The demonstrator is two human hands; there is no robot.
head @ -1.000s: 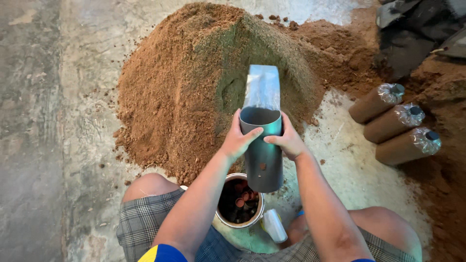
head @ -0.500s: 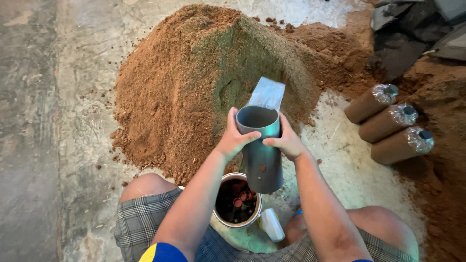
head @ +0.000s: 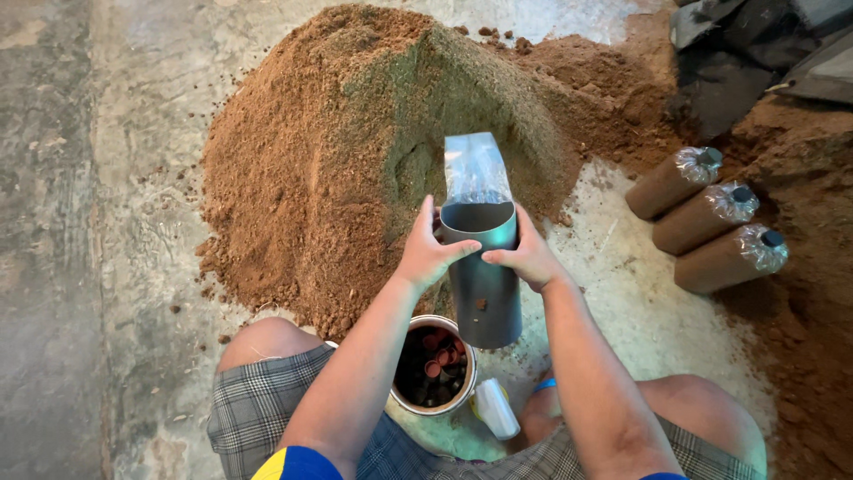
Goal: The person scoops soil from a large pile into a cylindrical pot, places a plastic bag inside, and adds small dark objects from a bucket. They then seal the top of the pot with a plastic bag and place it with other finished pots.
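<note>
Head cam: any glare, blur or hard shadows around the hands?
Head view: soft, even light, no hard shadows; sharp at both hands, left and right, on the grey tube; mild glare on the clear plastic bag and on the wrapped ends of the filled bags; corners darker.

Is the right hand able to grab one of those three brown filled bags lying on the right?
Probably yes. The right hand is on the grey tube, so it must let go first. The filled bags lie to its right over bare floor, nothing between.
</note>
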